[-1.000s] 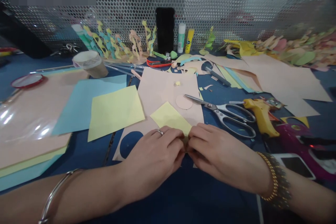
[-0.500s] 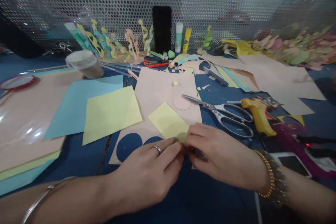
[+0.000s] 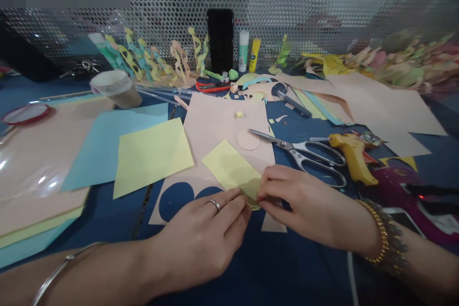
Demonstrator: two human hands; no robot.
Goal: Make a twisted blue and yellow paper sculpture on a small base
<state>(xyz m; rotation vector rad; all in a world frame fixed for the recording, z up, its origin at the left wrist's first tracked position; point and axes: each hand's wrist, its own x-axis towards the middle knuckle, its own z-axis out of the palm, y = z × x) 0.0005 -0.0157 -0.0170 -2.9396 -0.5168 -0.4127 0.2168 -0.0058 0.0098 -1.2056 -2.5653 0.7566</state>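
Note:
A piece of yellow paper lies at a slant on a pale pink sheet with round holes cut from it. My left hand presses its bunched fingers onto the paper's near edge. At the right edge of the same paper, the thumb and fingers of my right hand pinch it. The near edge looks folded or rolled, partly hidden by my fingers. Beyond it are a pale pink paper circle and a small yellow scrap. Scissors lie right of the circle, with one tip over it.
Left are another yellow sheet, a blue sheet and a paper cup. A yellow glue gun lies right. Behind stand a black phone, two glue sticks and curled paper strips.
My right hand has slid a little to the right along the yellow paper's near edge, uncovering more of it. My left hand has stayed almost in place.

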